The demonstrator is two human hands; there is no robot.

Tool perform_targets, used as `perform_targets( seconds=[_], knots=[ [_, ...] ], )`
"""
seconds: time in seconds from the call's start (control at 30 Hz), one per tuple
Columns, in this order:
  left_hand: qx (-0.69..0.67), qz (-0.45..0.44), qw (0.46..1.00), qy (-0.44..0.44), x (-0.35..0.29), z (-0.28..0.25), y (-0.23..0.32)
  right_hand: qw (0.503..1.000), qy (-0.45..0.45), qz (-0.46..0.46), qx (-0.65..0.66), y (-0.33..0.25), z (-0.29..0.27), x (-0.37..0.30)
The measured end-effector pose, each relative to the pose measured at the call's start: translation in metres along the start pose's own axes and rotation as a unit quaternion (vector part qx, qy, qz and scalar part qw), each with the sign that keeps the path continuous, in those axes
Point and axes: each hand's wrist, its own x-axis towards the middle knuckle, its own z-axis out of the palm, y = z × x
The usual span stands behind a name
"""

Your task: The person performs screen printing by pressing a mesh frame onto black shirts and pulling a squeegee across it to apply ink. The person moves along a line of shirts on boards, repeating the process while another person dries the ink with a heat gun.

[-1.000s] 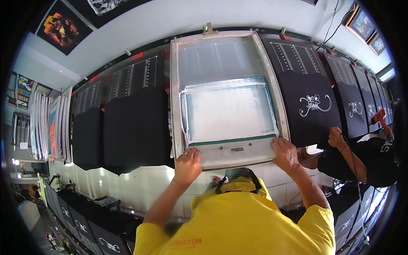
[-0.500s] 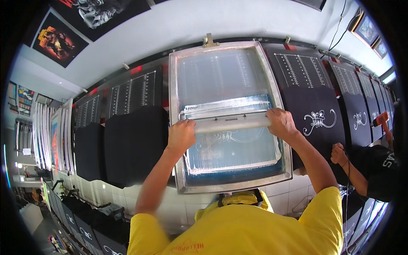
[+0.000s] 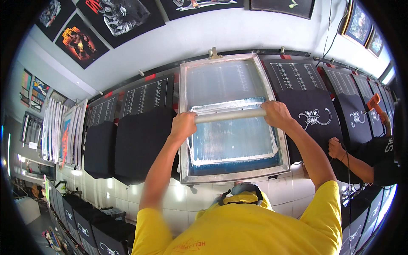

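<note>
A squeegee (image 3: 229, 115) with a long pale handle lies crosswise over the screen printing frame (image 3: 184, 140). My left hand (image 3: 183, 126) is closed around its left end, and my right hand (image 3: 275, 114) grips the right end. White ink (image 3: 231, 104) forms a band just beyond the squeegee. Nearer me, more white ink (image 3: 233, 160) outlines the blue-tinted mesh (image 3: 238, 144). The squeegee's blade is hidden under the handle.
Black shirts on boards (image 3: 142, 140) line both sides; those on the right bear a white print (image 3: 313, 118). A clamp (image 3: 214, 53) stands at the frame's far edge. At right, a co-worker's hand (image 3: 336, 148) is near a cable, and an orange heat gun (image 3: 374, 103) is held up.
The squeegee, with both hands on it, has moved slightly away from me along the mesh. The white design seen through the mesh is fainter now. My view has tilted up toward the wall.
</note>
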Motion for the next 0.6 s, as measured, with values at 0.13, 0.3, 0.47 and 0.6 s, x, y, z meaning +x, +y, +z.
perform_targets(
  seconds=[0.13,0.3,0.47,0.6],
  knots=[
    [-0.006,0.036,0.998,0.044,-0.050,0.004,0.013,0.999,-0.033,0.011,0.006,-0.020,-0.001,-0.049],
    [0.005,0.013,0.999,0.036,-0.132,0.022,0.042,0.999,0.007,-0.022,0.040,-0.047,0.003,-0.120],
    [-0.004,0.030,0.998,0.062,-0.168,0.032,0.054,0.997,0.043,-0.031,0.054,-0.062,0.010,-0.153],
    [0.022,0.046,0.996,0.068,-0.178,0.047,0.049,0.998,0.020,-0.038,0.055,-0.067,0.015,-0.158]
  ],
)
